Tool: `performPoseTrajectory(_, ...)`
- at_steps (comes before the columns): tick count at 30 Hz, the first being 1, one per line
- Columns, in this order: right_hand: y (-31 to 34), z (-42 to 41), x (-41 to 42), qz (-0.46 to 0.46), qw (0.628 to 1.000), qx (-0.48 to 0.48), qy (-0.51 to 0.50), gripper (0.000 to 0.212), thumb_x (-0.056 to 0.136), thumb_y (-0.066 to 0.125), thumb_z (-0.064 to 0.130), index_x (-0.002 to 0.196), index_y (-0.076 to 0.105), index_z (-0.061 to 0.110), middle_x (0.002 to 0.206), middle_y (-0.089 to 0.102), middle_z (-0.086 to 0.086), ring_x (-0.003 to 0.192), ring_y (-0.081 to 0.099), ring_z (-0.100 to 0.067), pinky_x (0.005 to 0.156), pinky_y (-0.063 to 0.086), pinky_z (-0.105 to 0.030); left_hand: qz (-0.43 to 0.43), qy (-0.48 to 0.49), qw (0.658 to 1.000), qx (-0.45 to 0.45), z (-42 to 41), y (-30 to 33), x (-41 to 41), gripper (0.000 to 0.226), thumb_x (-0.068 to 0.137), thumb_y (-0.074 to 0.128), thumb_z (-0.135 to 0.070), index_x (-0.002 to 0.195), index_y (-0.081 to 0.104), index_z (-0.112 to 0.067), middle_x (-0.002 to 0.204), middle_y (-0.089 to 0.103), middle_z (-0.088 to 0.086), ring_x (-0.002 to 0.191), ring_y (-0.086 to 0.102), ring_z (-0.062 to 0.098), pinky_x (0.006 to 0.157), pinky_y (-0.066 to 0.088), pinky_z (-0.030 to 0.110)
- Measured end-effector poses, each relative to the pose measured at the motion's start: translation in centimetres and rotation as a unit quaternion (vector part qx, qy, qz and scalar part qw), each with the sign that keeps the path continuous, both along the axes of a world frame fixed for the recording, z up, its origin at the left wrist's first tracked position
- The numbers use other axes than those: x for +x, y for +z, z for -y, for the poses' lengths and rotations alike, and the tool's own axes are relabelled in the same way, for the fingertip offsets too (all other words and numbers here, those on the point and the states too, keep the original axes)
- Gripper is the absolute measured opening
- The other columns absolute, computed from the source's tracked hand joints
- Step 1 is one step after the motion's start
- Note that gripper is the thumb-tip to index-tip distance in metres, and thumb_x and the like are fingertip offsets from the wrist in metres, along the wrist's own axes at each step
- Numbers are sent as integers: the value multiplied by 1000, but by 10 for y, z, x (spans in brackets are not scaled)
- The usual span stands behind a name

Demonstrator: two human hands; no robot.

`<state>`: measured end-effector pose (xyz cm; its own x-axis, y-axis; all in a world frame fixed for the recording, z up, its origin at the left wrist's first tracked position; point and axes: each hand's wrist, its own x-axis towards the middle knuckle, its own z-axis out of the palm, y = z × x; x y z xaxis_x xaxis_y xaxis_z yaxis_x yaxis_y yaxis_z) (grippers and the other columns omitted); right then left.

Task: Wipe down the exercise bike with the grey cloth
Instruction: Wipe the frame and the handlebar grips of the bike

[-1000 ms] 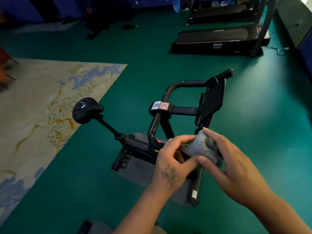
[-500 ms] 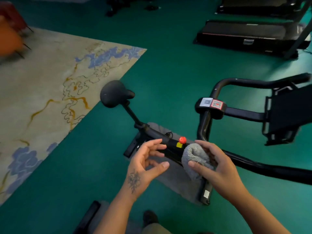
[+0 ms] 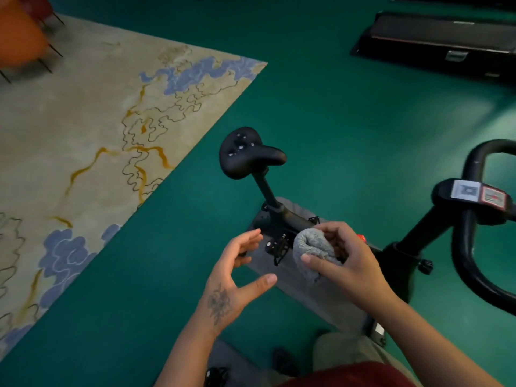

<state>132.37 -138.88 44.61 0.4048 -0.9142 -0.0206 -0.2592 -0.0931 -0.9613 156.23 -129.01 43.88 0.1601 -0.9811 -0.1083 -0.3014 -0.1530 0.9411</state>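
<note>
A black exercise bike (image 3: 282, 216) stands on a grey mat on the green floor. Its saddle (image 3: 245, 153) is at centre, with white specks on top. Its curved handlebars (image 3: 472, 247) are at the right, with a labelled clamp. My right hand (image 3: 346, 261) grips a bunched grey cloth (image 3: 314, 248) above the bike's frame, just right of the seat post. My left hand (image 3: 237, 272) hovers beside the cloth with fingers spread and holds nothing. It is a little apart from the cloth.
A beige rug (image 3: 92, 152) with blue and gold patterns covers the floor at the left. A black treadmill (image 3: 435, 40) lies at the back right. Orange chairs (image 3: 19, 32) stand at the top left. My knees and shoes show at the bottom edge.
My left hand let go of the cloth and spread open; my right hand kept it. The view swung left and down, bringing the saddle to centre and the handlebars to the right edge.
</note>
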Motion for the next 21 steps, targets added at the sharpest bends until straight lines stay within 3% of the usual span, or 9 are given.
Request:
performPoseTrajectory(5,-7,48,41,-8,1000,-1,-1,42,78,86,38,114,65,31,109,71,15,103,69,-9,83,52,-15,7,-10,1000,14,25,-9,33,86,84,89,-41,157,44,-39,158,51,-19,150,46,9,122,41,40)
performPoseTrajectory(11,-31,124,103,29,999,17,8,40,82,83,37,116,65,28,108,70,8,102,69,-13,87,54,-23,12,39,999,36,78,-13,80,92,82,90,-41,159,39,-40,161,48,-19,150,45,8,124,40,46)
performPoseTrajectory(15,-35,168,152,39,998,15,39,42,84,84,35,120,64,29,112,68,10,106,68,-14,89,53,-25,28,49,997,53,112,-10,108,94,82,91,-39,159,38,-39,161,47,-20,150,45,7,124,39,43)
performPoseTrajectory(21,-33,210,215,67,996,30,60,47,85,81,31,127,60,25,117,67,16,111,67,-9,90,50,-16,5,64,996,59,152,-4,169,99,81,91,-42,162,35,-37,161,47,-22,150,45,5,123,41,46)
